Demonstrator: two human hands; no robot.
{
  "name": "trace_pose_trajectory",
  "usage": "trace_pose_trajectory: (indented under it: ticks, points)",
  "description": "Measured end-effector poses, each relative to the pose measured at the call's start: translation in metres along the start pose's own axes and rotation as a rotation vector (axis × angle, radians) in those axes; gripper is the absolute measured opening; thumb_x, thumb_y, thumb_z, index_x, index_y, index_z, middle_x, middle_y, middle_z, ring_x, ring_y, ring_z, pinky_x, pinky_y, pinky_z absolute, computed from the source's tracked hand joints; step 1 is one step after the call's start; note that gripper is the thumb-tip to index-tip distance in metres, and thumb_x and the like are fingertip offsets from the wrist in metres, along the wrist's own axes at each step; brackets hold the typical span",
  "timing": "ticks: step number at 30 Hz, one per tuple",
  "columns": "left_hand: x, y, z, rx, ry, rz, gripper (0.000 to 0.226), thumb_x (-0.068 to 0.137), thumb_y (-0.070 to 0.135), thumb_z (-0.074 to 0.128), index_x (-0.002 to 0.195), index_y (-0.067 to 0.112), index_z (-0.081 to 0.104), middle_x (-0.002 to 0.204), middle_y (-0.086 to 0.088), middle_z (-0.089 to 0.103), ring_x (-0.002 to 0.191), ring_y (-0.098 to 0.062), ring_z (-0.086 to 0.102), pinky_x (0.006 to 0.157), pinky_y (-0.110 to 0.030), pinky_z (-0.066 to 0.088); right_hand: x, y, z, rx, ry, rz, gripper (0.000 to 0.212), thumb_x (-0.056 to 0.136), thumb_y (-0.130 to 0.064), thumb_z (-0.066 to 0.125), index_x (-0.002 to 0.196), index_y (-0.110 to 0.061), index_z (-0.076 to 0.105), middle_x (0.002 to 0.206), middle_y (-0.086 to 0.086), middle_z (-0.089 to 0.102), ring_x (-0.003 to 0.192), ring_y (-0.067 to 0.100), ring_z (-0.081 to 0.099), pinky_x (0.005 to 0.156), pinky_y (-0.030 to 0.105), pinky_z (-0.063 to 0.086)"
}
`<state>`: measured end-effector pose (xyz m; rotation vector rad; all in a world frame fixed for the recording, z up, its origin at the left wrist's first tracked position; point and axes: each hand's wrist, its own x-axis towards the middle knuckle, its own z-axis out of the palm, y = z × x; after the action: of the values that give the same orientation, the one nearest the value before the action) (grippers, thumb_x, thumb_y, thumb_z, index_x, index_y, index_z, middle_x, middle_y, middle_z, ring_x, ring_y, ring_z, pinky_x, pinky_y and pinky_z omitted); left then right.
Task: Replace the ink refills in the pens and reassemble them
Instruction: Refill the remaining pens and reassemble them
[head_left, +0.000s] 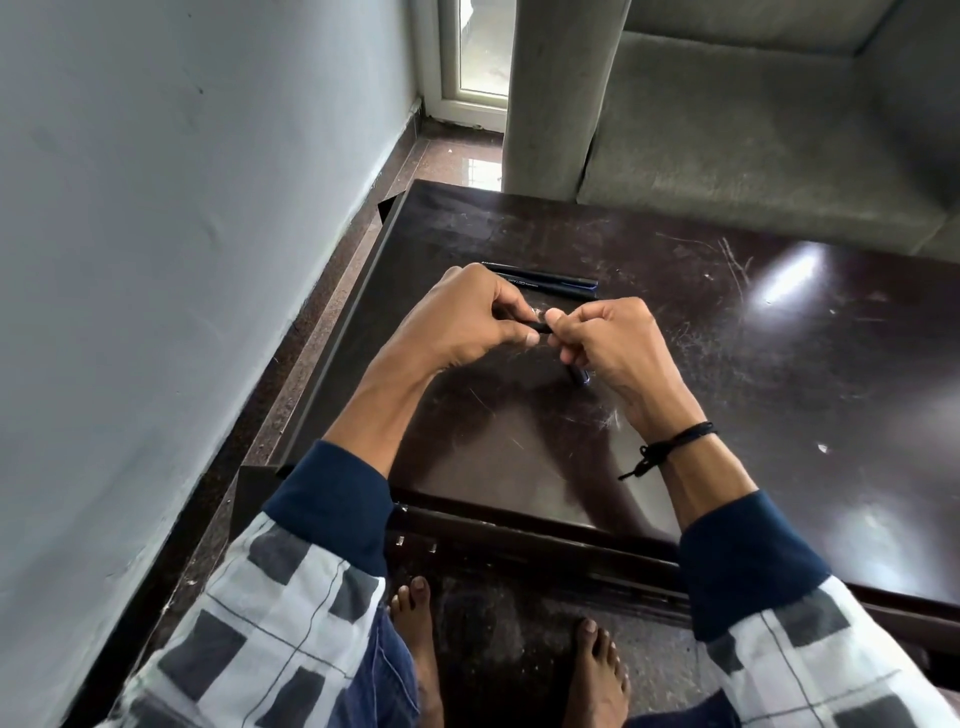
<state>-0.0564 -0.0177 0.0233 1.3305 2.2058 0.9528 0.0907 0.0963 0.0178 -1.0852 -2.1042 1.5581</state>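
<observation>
Pen (540, 326) spans both grips | left grip (467, 317) pinching one end | right grip (613, 338) curled round the other

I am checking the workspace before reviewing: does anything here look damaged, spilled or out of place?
Only the dark table looks damaged: pale scratches cross its top, mostly right of the right hand. Nothing is spilled; the loose pens lie side by side beyond the left hand. Both hands hold a black pen.
</observation>
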Motion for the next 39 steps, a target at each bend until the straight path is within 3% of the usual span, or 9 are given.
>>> trace_pose_trajectory:
  ticks: [6,11,13,16,19,22,25,29,39]
  points:
    - [-0.002,0.007,0.006,0.055,0.041,0.027,0.020,0.079,0.031,0.085,0.098,0.028,0.081,0.088,0.011,0.077,0.083,0.001,0.066,0.080,-0.021,0.049,-0.001,-0.004,-0.004,0.093,-0.009,0.081,0.036,0.095,-0.028,0.072,0.070,-0.002,0.071,0.049,0.000,0.055,0.044,0.007,0.044,0.046,0.021,0.034]
    - [0.001,-0.003,0.000,0.047,0.101,-0.070,0.014,0.078,0.036,0.084,0.092,0.034,0.080,0.081,0.014,0.073,0.080,-0.003,0.065,0.077,-0.028,0.051,0.001,0.000,-0.009,0.035,0.030,0.025,0.036,0.088,-0.047,0.078,0.081,-0.012,0.076,0.063,0.000,0.068,0.055,0.009,0.056,0.055,0.024,0.048]
    - [0.000,-0.007,-0.005,0.040,0.128,-0.104,0.011,0.081,0.032,0.083,0.091,0.030,0.081,0.074,0.015,0.072,0.071,0.002,0.065,0.074,-0.026,0.051,0.008,0.007,-0.014,-0.108,0.070,-0.016,0.027,0.080,-0.043,0.085,0.081,-0.018,0.074,0.071,-0.003,0.071,0.063,0.012,0.062,0.066,0.033,0.052]
    - [-0.001,-0.008,-0.008,0.008,0.172,-0.122,0.005,0.085,0.033,0.080,0.086,0.028,0.081,0.066,0.014,0.073,0.057,0.008,0.063,0.077,-0.025,0.055,0.006,0.010,-0.015,-0.520,0.086,-0.034,0.023,0.077,-0.037,0.087,0.090,-0.026,0.070,0.088,-0.007,0.071,0.086,0.018,0.067,0.076,0.032,0.047]
    - [-0.002,-0.007,-0.006,-0.020,0.170,-0.149,0.012,0.088,0.037,0.076,0.080,0.028,0.079,0.063,0.012,0.072,0.052,0.004,0.063,0.078,-0.027,0.057,-0.002,0.011,-0.006,-0.761,0.082,-0.092,0.025,0.082,-0.030,0.081,0.104,-0.026,0.068,0.112,0.002,0.066,0.106,0.029,0.064,0.079,0.034,0.042]
    - [-0.002,-0.006,-0.005,-0.030,0.151,-0.148,0.013,0.088,0.039,0.076,0.081,0.029,0.078,0.063,0.012,0.072,0.052,-0.001,0.065,0.076,-0.028,0.059,-0.004,0.012,-0.001,-0.840,0.070,-0.115,0.027,0.086,-0.016,0.070,0.112,-0.023,0.065,0.117,0.008,0.068,0.108,0.036,0.063,0.075,0.035,0.038]
    - [-0.002,-0.006,-0.005,-0.018,0.100,-0.137,0.011,0.087,0.040,0.077,0.084,0.030,0.079,0.064,0.010,0.073,0.054,-0.003,0.066,0.076,-0.028,0.059,-0.005,0.009,-0.003,-0.776,0.084,-0.091,0.029,0.083,-0.015,0.065,0.110,-0.024,0.068,0.113,0.006,0.071,0.105,0.037,0.064,0.077,0.036,0.043]
    - [-0.002,-0.007,-0.009,-0.048,0.033,-0.117,0.008,0.083,0.035,0.082,0.088,0.030,0.081,0.066,0.008,0.074,0.056,-0.006,0.066,0.077,-0.030,0.060,-0.002,0.000,-0.013,-0.587,0.150,-0.144,0.026,0.085,-0.018,0.064,0.108,-0.025,0.076,0.105,-0.002,0.074,0.102,0.022,0.067,0.079,0.027,0.042]
    - [-0.001,-0.006,-0.007,-0.077,-0.073,-0.110,0.014,0.081,0.033,0.083,0.094,0.027,0.082,0.068,0.007,0.074,0.057,-0.003,0.063,0.068,-0.023,0.050,0.004,0.004,-0.012,-0.563,0.104,-0.363,0.031,0.091,-0.001,0.060,0.108,-0.023,0.075,0.104,-0.008,0.057,0.102,0.014,0.060,0.082,0.023,0.039]
